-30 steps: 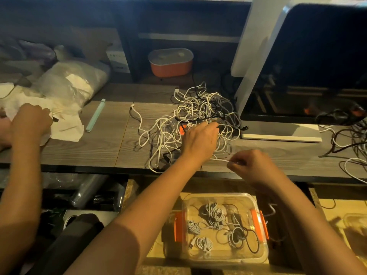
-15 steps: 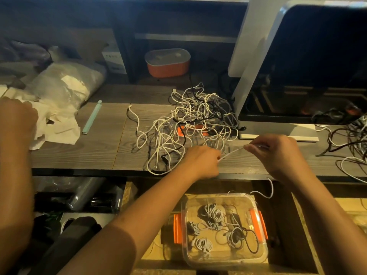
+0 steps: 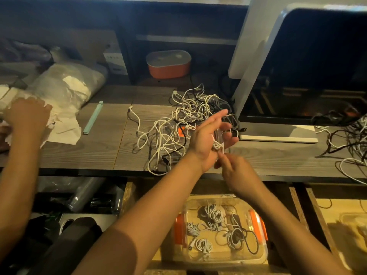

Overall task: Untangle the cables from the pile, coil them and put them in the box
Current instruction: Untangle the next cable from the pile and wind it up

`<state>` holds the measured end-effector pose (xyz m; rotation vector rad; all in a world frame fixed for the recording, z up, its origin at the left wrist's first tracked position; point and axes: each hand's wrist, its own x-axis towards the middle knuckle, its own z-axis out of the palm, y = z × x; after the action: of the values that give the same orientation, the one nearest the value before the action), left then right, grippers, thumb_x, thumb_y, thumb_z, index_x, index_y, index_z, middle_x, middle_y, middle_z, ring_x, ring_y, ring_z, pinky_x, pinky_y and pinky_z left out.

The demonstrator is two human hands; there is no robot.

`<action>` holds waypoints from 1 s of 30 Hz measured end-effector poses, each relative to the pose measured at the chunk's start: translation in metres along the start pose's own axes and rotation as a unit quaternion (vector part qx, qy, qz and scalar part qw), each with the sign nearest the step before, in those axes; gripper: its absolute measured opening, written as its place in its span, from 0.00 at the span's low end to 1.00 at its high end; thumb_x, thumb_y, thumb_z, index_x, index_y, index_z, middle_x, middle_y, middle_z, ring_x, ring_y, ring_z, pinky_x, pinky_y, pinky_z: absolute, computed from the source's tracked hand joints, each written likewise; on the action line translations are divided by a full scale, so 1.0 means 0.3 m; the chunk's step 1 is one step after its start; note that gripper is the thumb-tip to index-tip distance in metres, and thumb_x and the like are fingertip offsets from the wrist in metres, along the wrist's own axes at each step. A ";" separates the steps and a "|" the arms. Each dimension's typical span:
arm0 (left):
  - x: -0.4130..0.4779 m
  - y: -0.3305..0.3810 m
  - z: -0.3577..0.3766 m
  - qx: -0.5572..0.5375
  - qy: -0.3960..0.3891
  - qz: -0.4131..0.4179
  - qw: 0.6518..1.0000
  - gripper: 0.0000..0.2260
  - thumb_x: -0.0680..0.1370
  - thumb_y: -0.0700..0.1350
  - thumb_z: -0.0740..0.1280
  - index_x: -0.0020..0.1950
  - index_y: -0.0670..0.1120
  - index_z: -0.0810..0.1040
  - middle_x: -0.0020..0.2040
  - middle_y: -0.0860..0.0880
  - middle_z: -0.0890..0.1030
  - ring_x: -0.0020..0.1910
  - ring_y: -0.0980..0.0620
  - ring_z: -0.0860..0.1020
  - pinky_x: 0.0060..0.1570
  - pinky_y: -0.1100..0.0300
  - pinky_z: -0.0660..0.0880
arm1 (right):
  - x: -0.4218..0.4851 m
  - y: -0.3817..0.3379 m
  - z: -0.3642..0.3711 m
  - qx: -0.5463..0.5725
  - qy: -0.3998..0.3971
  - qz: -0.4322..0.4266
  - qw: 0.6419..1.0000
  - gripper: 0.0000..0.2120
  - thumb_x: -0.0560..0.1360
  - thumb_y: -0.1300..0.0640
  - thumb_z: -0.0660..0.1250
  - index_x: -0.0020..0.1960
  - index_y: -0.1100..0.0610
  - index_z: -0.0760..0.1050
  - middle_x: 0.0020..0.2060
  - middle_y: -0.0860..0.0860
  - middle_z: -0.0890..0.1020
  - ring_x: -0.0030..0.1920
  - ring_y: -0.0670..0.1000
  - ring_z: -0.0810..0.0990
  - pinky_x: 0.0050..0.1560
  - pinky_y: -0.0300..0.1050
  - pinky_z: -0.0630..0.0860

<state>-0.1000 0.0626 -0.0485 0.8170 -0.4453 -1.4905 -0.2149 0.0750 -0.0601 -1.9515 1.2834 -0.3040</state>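
Observation:
A tangled pile of white and black cables lies on the grey wooden desk. My left hand is raised in front of the pile with fingers straight and spread, and a white cable is looped around it. Just below, my right hand pinches the loose end of that cable. A clear plastic box with orange clips sits in the open drawer beneath the desk edge and holds several coiled cables.
Another person's hand rests on crumpled paper at the far left, beside a plastic bag. A teal stick lies on the desk. A monitor stands right of the pile, another cable tangle lies far right, and an orange container sits behind.
My left hand has risen from the desk edge and its fingers have spread, with the white cable now looped around it. My right hand has dropped down and left to just below it.

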 end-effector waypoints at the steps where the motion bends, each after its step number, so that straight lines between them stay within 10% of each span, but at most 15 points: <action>1: 0.009 -0.002 0.004 0.043 0.026 0.017 0.999 0.13 0.82 0.41 0.55 0.63 0.46 0.74 0.37 0.51 0.75 0.32 0.57 0.75 0.36 0.61 0.76 | 0.000 -0.002 0.010 -0.007 -0.010 -0.004 1.000 0.12 0.82 0.52 0.55 0.48 0.55 0.75 0.36 0.49 0.78 0.37 0.48 0.77 0.37 0.45 0.74; 5: 0.039 -0.020 0.027 0.276 0.097 0.106 0.950 0.15 0.82 0.41 0.56 0.68 0.45 0.72 0.34 0.53 0.72 0.26 0.61 0.68 0.27 0.67 0.65 | 0.006 -0.021 0.009 -0.034 -0.025 -0.016 0.999 0.08 0.80 0.56 0.60 0.56 0.54 0.75 0.45 0.50 0.80 0.43 0.49 0.78 0.46 0.48 0.77; 10: 0.061 -0.008 -0.047 0.665 0.137 0.275 0.681 0.16 0.82 0.43 0.57 0.69 0.45 0.72 0.60 0.46 0.80 0.53 0.50 0.79 0.48 0.57 0.75 | 0.008 -0.021 -0.047 -0.074 -0.038 -0.019 0.996 0.09 0.79 0.54 0.61 0.49 0.56 0.79 0.37 0.50 0.80 0.35 0.46 0.76 0.37 0.41 0.72; 15: 0.083 0.017 -0.049 0.800 0.077 0.174 0.570 0.17 0.82 0.52 0.56 0.67 0.46 0.72 0.60 0.45 0.78 0.56 0.43 0.77 0.48 0.53 0.72 | 0.022 -0.005 -0.133 -0.135 0.016 -0.024 0.990 0.08 0.76 0.50 0.66 0.48 0.53 0.81 0.37 0.45 0.79 0.39 0.43 0.76 0.42 0.42 0.76; 22: 0.051 -0.023 -0.116 0.745 -0.056 0.054 0.663 0.27 0.77 0.66 0.53 0.64 0.50 0.75 0.61 0.47 0.78 0.61 0.47 0.74 0.55 0.52 0.71 | 0.025 0.038 -0.221 -0.106 0.039 -0.016 0.993 0.08 0.73 0.52 0.68 0.49 0.53 0.81 0.36 0.42 0.78 0.40 0.43 0.76 0.38 0.37 0.72; 27: 0.026 -0.056 -0.107 0.781 -0.158 -0.007 0.604 0.19 0.75 0.49 0.67 0.66 0.50 0.73 0.62 0.47 0.76 0.53 0.50 0.74 0.46 0.60 0.70 | 0.030 0.068 -0.214 -0.079 0.072 -0.027 0.994 0.08 0.74 0.52 0.67 0.50 0.53 0.81 0.38 0.43 0.79 0.42 0.44 0.76 0.43 0.46 0.76; 30: 0.022 -0.071 -0.086 0.648 -0.126 -0.061 0.748 0.16 0.79 0.38 0.61 0.65 0.46 0.74 0.56 0.42 0.78 0.38 0.53 0.73 0.38 0.60 0.72 | 0.025 0.092 -0.193 -0.010 0.119 -0.011 0.993 0.07 0.76 0.54 0.65 0.50 0.53 0.80 0.38 0.42 0.78 0.42 0.44 0.76 0.42 0.42 0.75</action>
<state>-0.0958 0.0637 -0.0822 1.7267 -1.7734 -1.2614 -0.2631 0.0360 -0.0419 -1.9921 1.4197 -0.5506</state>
